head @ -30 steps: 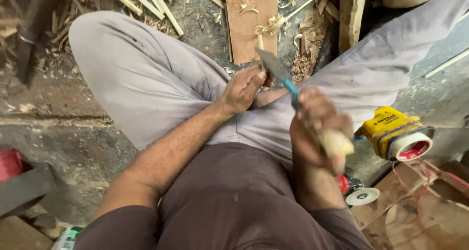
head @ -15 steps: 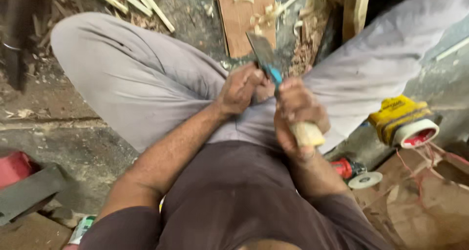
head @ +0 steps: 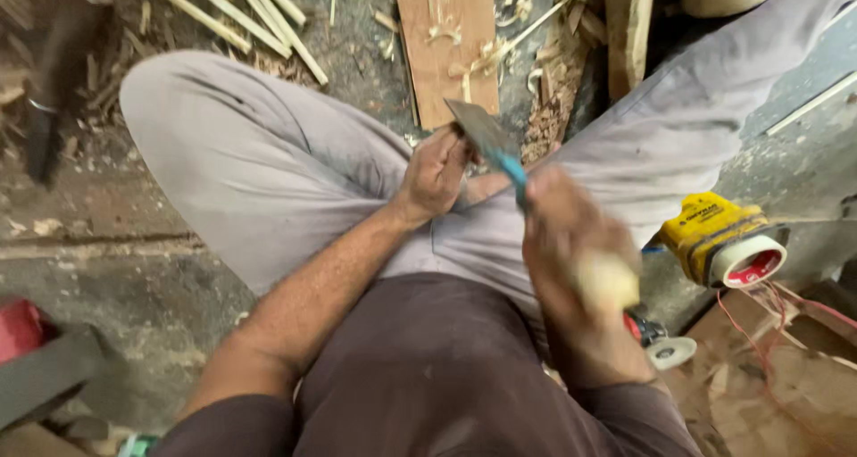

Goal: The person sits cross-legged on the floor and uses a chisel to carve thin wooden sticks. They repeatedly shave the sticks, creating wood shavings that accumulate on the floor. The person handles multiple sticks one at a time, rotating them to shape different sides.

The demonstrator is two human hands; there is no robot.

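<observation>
**Knife at work over the lap**

While the person sits on the dusty floor with knees spread, a red object (head: 18,328) lies far out to the left of the left hand, low in the view. Above it, pale split wooden sticks (head: 254,15) are scattered on the ground beyond the left knee. The left hand (head: 435,173) is curled shut around something small over the grey trousers; what it pinches is hidden by the fingers. Touching the top of that hand is the flat grey metal blade of a knife with a blue collar and pale wooden handle (head: 500,153), slanting up and away. Just beyond the blade lies a flat brown wooden board (head: 446,46) with curled shavings on it. The right hand (head: 571,243), blurred, is clamped on the knife's handle, close beside the left. Further right stands a yellow power tool with a red and white disc end (head: 719,238), and a small white wheel (head: 669,352) sits below the right wrist.
</observation>
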